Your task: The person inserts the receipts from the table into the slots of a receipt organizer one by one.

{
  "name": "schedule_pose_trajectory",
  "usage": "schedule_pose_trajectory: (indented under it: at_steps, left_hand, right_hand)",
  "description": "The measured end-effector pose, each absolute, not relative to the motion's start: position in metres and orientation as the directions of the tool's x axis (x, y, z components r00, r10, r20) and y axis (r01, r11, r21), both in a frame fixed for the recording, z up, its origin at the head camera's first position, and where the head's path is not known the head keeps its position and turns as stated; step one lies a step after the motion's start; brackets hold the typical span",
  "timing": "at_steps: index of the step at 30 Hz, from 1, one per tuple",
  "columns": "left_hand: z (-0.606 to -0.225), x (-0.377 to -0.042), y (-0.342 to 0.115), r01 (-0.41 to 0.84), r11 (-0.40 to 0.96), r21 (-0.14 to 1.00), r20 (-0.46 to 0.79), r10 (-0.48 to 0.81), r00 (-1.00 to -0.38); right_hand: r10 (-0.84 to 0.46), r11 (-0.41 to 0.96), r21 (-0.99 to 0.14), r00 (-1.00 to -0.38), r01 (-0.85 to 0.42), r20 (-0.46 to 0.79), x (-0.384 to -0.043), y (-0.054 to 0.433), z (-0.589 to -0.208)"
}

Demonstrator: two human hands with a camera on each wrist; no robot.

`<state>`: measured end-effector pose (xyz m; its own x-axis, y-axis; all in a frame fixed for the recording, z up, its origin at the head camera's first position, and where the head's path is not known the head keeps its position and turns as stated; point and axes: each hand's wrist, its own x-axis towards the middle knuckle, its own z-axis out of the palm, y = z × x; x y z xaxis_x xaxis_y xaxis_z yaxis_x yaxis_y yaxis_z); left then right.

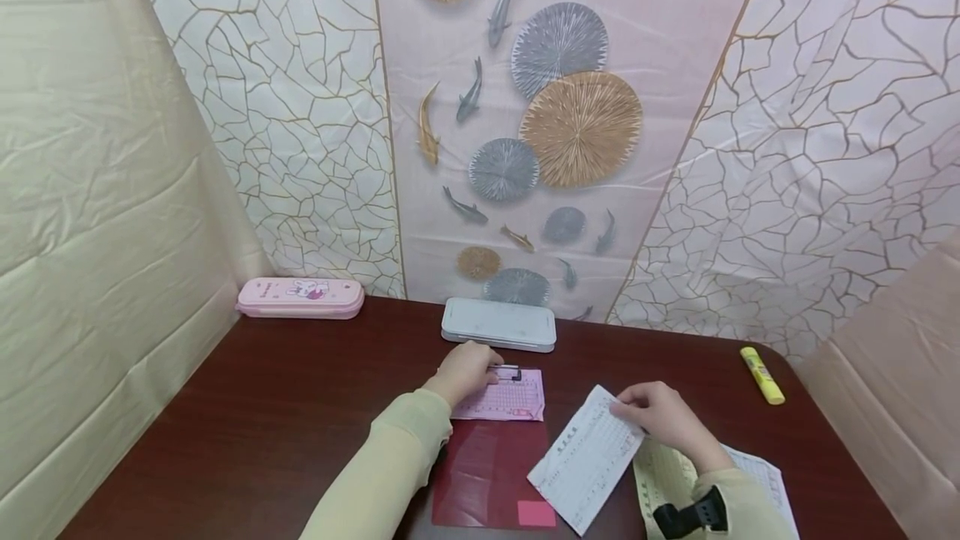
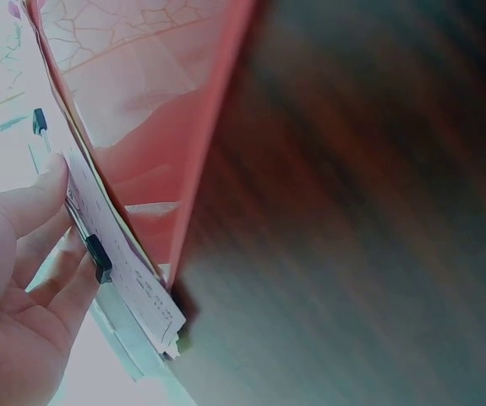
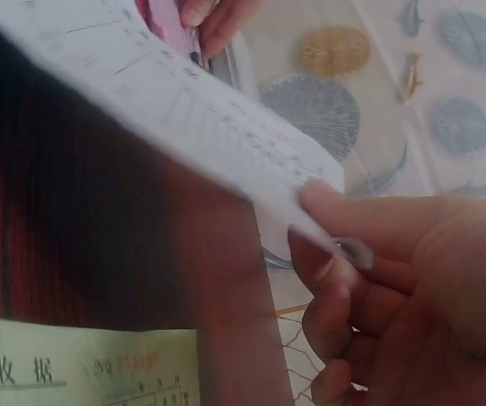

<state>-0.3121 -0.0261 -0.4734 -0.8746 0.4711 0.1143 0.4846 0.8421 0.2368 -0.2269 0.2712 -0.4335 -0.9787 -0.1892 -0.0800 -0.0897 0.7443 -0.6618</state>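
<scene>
A translucent red clipboard lies on the table with a pink printed slip under its metal clip. My left hand is at the top edge, where thumb and fingers pinch the clip with its black end caps. In the left wrist view, several paper layers lie against the board. My right hand pinches a white printed form by its upper right corner, tilted beside the clipboard. Below the right forearm are a yellow receipt and another white sheet, both partly hidden.
A pale blue tin case stands just behind the clipboard. At the far left edge is a pink pencil case; on the right lies a yellow glue stick. Patterned cloth hangs along the dark table's back edge.
</scene>
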Motion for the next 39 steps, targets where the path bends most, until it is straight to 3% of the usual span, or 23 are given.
schedule_pose_trajectory:
  at_steps: [15,31,39]
  left_hand:
    - [-0.478,-0.313,-0.026,0.494,0.838,0.233,0.119,0.479,-0.869]
    - [-0.476,-0.313,-0.026,0.496,0.834,0.242,0.115,0.483,-0.868]
    - [-0.475,-0.313,-0.026,0.481,0.84,0.252,0.104,0.47,-0.876]
  right_hand:
    - [-0.017,0.599,-0.789,-0.983,0.136,-0.182,-0.223,0.263,-0.437]
    - [0.082,0.437,-0.877,-0.98,0.199,-0.181,-0.225,0.234,-0.46]
    - [0.079,0.435,-0.879,-0.981,0.194,-0.177,-0.226,0.224,-0.466]
